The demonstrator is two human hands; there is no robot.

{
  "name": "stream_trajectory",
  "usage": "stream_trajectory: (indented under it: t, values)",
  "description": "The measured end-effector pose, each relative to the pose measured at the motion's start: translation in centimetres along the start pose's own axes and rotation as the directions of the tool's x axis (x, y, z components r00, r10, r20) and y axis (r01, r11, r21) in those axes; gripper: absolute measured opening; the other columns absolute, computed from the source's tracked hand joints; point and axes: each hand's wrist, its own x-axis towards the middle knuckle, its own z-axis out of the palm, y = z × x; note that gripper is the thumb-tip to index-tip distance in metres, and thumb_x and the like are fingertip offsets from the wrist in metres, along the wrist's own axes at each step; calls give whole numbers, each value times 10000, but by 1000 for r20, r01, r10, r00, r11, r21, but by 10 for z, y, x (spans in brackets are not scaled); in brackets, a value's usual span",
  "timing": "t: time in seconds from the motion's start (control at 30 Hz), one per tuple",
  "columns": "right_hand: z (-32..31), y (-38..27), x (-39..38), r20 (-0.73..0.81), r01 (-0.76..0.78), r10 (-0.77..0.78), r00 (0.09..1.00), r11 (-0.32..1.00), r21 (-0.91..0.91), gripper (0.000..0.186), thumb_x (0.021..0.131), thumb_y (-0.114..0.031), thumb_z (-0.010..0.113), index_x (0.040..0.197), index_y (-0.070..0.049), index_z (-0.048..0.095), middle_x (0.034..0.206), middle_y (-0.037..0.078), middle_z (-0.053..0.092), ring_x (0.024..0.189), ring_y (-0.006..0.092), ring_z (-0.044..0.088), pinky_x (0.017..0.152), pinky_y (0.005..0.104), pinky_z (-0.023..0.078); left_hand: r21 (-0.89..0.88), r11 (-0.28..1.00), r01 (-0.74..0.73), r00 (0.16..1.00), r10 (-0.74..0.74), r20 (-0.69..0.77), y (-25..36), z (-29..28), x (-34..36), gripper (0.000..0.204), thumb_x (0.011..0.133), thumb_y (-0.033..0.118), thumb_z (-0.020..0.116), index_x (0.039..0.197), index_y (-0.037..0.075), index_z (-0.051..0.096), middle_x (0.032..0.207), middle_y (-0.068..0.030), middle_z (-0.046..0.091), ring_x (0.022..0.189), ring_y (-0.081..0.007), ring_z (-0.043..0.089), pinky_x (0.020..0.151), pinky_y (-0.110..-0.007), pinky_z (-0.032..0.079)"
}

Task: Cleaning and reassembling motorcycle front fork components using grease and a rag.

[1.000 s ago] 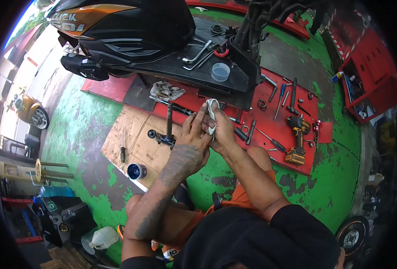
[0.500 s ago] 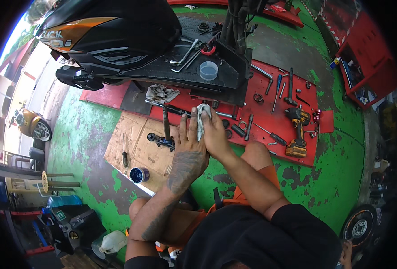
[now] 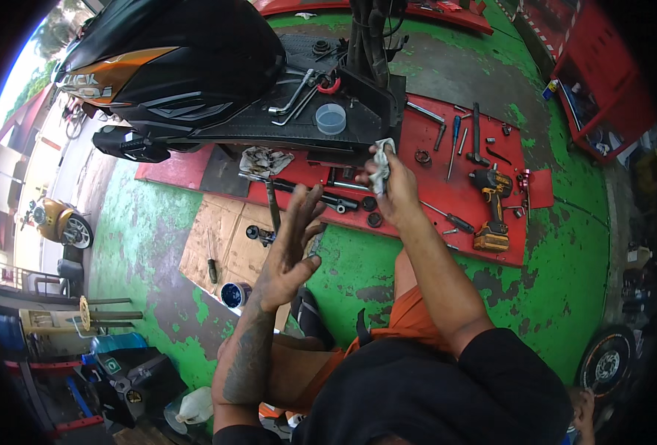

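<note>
My right hand (image 3: 398, 189) is closed round a crumpled, stained white rag (image 3: 380, 167), held above the near edge of a red platform (image 3: 432, 211). To its left, my left hand (image 3: 290, 248) is raised with its fingers stretched out and nothing in it. The two hands are apart. Below and left of the left hand lies a sheet of cardboard (image 3: 202, 256) with a screwdriver (image 3: 211, 259) and an open tub of dark blue grease (image 3: 234, 294). A black and silver tube-like part (image 3: 321, 196) lies on the platform between the hands.
A black and orange scooter (image 3: 187, 81) stands on the platform; its footboard bears wrenches (image 3: 295, 96) and a clear round cup (image 3: 330, 119). A yellow and black cordless impact driver (image 3: 493, 208) and several hand tools lie at right. A red cabinet (image 3: 602, 89) stands beyond.
My hands were together at the rag; now they are apart. The right hand has moved right with the rag, the left hand left and slightly down. The view has shifted a little.
</note>
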Motion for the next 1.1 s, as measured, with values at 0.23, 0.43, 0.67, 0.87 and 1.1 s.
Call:
stream_trajectory:
  t: [0.23, 0.43, 0.67, 0.87, 1.1]
  values:
    - [65, 66, -68, 335, 543, -435, 836, 744, -389, 347, 1057, -209, 539, 1346, -18, 525, 1204, 95, 633, 1132, 191, 592, 1011, 344, 454, -281, 946, -161, 981, 121, -155, -24, 31, 8, 1236, 807, 295, 735, 1586, 301, -223, 1697, -162, -70, 1551, -366, 106, 1232, -520, 115]
    - [58, 57, -41, 178, 252, -215, 960, 942, -223, 270, 1046, -260, 557, 1197, -42, 606, 1004, 33, 675, 881, 102, 617, 786, 280, 509, -247, 961, -125, 987, 95, -128, -10, 32, 8, 1283, 792, 387, 797, 1585, 329, -210, 1694, -174, 7, 1443, -399, 367, 1144, -535, 326]
    - [32, 15, -19, 156, -83, 57, 986, 983, 162, 458, 1056, -357, 361, 1269, -24, 593, 1124, 198, 704, 1089, 296, 683, 971, 435, 535, 735, 660, -154, 953, 296, -67, 4, 2, 3, 648, 866, -74, 583, 1491, 30, 448, 1530, -227, 394, 1402, -367, 448, 1126, -443, 413]
    - [31, 40, -58, 452, -461, 318, 833, 851, 251, 569, 1049, -452, 327, 1336, -25, 570, 1251, 126, 651, 1218, 245, 588, 1107, 400, 414, 845, 448, -293, 940, 294, 170, -36, -9, 25, 431, 854, -59, 641, 1277, 25, 627, 1394, -174, 559, 1248, -363, 577, 986, -400, 522]
    - [28, 15, -78, 497, -509, 393, 773, 853, 117, 637, 1053, -464, 298, 1456, 7, 444, 1394, 133, 543, 1315, 255, 510, 1178, 409, 324, 888, 437, -145, 914, 404, -50, -25, -7, 33, 250, 855, 52, 718, 1056, -4, 580, 899, -164, 600, 846, -378, 607, 741, -448, 489]
